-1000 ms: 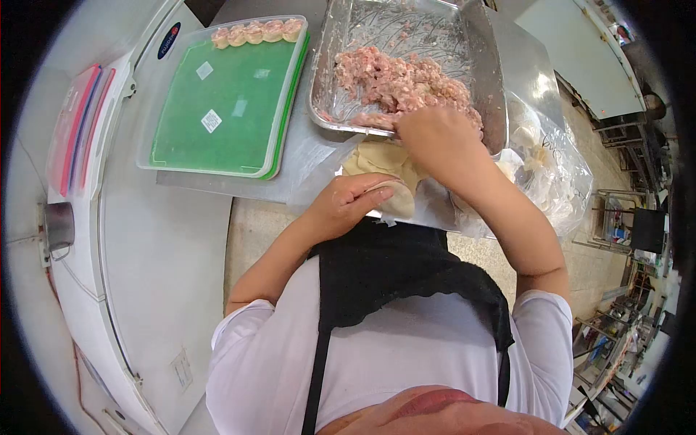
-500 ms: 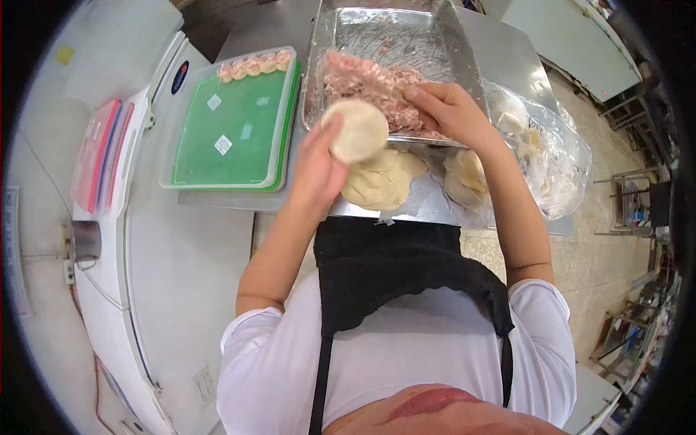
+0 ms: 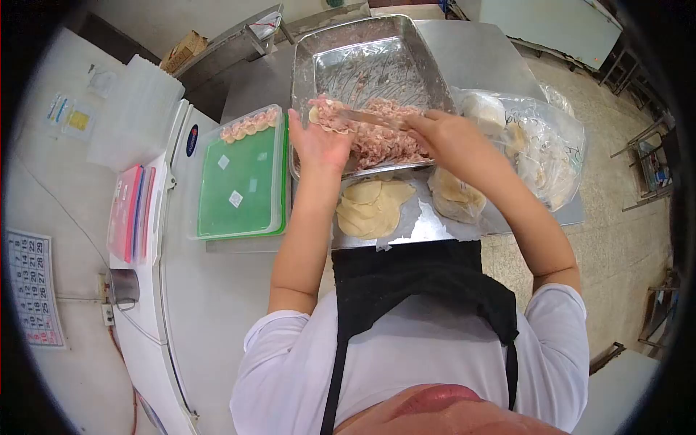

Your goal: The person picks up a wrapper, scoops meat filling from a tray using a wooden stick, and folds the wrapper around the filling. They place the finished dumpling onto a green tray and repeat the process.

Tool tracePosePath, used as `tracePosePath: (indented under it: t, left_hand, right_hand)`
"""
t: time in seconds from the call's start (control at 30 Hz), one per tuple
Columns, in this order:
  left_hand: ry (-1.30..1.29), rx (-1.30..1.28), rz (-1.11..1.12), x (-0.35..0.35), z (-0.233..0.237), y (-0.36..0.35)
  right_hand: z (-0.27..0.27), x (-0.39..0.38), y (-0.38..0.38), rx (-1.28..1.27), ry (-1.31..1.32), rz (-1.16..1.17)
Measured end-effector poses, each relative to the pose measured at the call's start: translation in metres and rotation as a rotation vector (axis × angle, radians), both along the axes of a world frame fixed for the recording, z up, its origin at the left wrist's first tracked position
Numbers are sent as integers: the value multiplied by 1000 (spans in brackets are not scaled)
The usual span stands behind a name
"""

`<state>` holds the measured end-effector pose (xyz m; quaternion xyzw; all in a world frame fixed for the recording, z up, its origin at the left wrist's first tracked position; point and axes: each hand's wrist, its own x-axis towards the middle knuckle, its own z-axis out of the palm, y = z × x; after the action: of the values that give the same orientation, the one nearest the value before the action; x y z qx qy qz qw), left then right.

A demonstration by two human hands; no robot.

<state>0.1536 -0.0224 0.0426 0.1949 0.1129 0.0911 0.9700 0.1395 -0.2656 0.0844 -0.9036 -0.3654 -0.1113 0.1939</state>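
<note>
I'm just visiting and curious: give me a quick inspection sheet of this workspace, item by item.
Surface: metal table, partly bare at the far end.
Job's things: metal pan holding ground meat; wrapper stack near the front edge; green tray with a row of filled pieces along its far edge.
Clutter: clear plastic bags on the table, right of the pan.
Hands: left hand, palm up, supports a meat-topped wrapper, fingers mostly hidden; right hand grips a flat tool that reaches toward the filling.
Cables: thin cord near the wall; where it leads is unclear.
Surroundings: white appliance and wall calendar at left.
</note>
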Motion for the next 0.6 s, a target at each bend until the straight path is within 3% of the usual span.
tracePosePath:
  t: [0.07,0.13,0.23,0.27,0.33,0.43,0.47,0.53,0.6]
  left_hand:
    - [-5,21,-15,-14,30,-16]
    - [-9,37,-28,-19,35,-20]
    - [94,113,-22,-14,28,-12]
    - [50,43,-32,-8,22,-7]
    - [8,-30,-43,-2,16,0]
    - [-23,-98,-70,-3,19,6]
    - [-97,36,-112,-11,27,3]
    - [-175,176,-156,-25,41,0]
    - [-284,812,-246,-37,50,2]
  right_hand:
    - [-5,7,1,105,-54,16]
    - [-2,23,-5,-132,-14,54]
    - [46,-2,-6,-258,-69,3]
    - [37,-1,0,-256,-66,3]
    - [11,3,12,34,-100,78]
    - [16,16,6,55,-14,118]
    - [19,18,2,60,-17,123]
    - [28,21,-7,442,281,136]
    - [40,16,-13,349,414,143]
